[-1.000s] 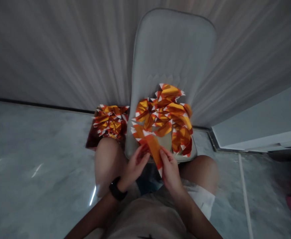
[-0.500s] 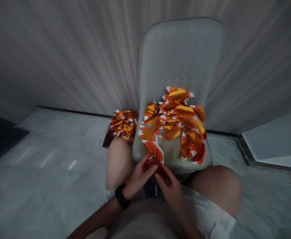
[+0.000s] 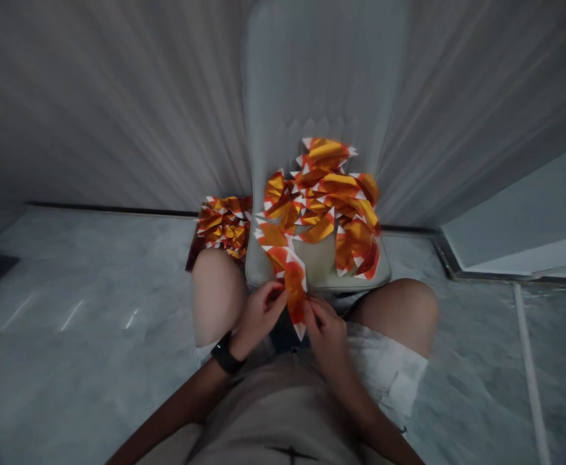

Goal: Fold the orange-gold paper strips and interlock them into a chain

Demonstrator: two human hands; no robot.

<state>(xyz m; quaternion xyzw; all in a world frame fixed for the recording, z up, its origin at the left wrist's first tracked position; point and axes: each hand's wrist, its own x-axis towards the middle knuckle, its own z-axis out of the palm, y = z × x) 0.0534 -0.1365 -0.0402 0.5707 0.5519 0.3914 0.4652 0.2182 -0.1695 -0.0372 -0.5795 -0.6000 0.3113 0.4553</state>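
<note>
Between my hands, over my lap, is a shiny orange-red strip (image 3: 295,298) with white pointed ends, flat side facing up. My left hand (image 3: 262,311) pinches its left edge, a dark watch on that wrist. On the opposite edge, the fingers of my right hand (image 3: 325,326) are closed on the strip. Just ahead, a loose pile of similar gold, orange and white pieces (image 3: 336,187) covers much of the grey chair's seat (image 3: 319,261). Whether the strip is paper or foil, I cannot tell.
Left of the chair, a dark red box (image 3: 194,253) holds more of the same pieces (image 3: 227,223). The chair's backrest (image 3: 324,64) stands against a grey curtain-like wall (image 3: 132,97). My bare knees flank the seat, and marbled floor (image 3: 84,374) extends on both sides.
The strip, edge-on and folded narrow before, now shows its broad orange face. My hands have moved slightly apart around it. The view has tilted, shifting the chair up and left.
</note>
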